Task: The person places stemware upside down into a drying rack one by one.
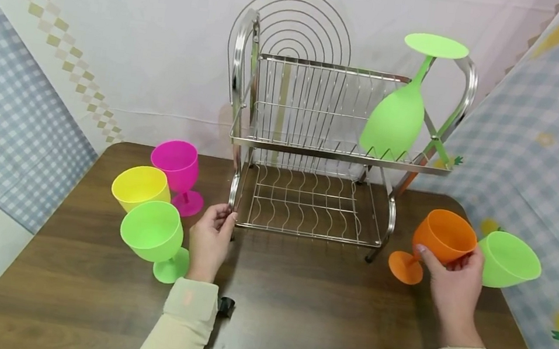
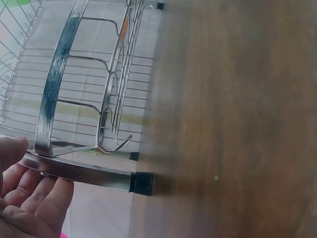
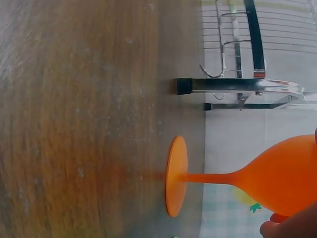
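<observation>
My left hand (image 1: 209, 242) grips the lower left leg of a two-tier metal dish rack (image 1: 314, 152). In the left wrist view, thumb and fingers lie on either side of the leg's metal bar (image 2: 94, 173). To the right of the rack, my right hand (image 1: 455, 289) holds an orange goblet (image 1: 443, 237) by its bowl. That goblet is upright with its base (image 3: 177, 176) low at the table; whether it touches is unclear. Upside down on the upper tier's right side leans a light green goblet (image 1: 398, 119).
Left of the rack stand a pink goblet (image 1: 177, 164), a yellow goblet (image 1: 137, 188) and a green goblet (image 1: 152, 234). Another green goblet (image 1: 508, 263), partly hidden, is beside my right hand. Patterned cloth (image 1: 552, 157) hangs around the brown wooden table (image 1: 303, 313).
</observation>
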A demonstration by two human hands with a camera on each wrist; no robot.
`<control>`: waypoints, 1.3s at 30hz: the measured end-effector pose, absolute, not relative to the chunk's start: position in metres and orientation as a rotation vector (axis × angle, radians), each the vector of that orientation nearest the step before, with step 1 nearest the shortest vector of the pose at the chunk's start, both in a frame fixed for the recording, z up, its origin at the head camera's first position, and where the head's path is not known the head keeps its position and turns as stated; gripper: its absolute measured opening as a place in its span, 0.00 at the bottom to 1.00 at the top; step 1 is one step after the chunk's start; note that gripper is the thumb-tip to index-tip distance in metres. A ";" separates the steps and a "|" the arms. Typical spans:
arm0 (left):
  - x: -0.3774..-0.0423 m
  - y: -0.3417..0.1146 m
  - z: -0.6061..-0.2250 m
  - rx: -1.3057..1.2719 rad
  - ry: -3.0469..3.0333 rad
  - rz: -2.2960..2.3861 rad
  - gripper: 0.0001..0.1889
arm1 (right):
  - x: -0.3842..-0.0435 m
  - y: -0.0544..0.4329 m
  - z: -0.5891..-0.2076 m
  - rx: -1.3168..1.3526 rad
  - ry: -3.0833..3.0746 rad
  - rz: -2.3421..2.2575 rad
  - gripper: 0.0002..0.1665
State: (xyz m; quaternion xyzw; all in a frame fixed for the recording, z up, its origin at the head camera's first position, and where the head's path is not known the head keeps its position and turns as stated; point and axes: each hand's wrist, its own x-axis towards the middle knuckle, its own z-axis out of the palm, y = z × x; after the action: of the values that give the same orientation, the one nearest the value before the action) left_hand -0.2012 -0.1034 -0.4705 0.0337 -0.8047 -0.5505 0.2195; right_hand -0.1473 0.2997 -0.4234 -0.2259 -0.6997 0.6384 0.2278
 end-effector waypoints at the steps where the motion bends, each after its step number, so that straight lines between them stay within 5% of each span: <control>1: -0.201 -0.103 -0.470 0.091 -2.224 -1.518 0.10 | -0.147 0.300 -0.423 -0.634 -1.914 1.777 0.53; 12: -0.202 -0.108 -0.470 0.044 -2.222 -1.536 0.11 | -0.137 0.297 -0.413 -0.620 -2.058 1.644 0.52; 33: -0.190 -0.105 -0.437 -0.046 -2.006 -1.602 0.16 | -0.105 0.257 -0.391 -0.114 -2.267 1.097 0.61; 39: -0.181 -0.096 -0.427 -0.208 -1.948 -1.689 0.18 | -0.101 0.249 -0.392 0.147 -2.283 0.905 0.57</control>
State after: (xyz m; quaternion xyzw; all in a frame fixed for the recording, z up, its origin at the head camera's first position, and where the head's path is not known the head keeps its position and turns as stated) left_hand -0.1813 -0.0961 -0.4274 -0.0773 -0.7244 -0.6279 0.2739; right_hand -0.1009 0.2486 -0.3916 0.0564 -0.8747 0.3468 0.3340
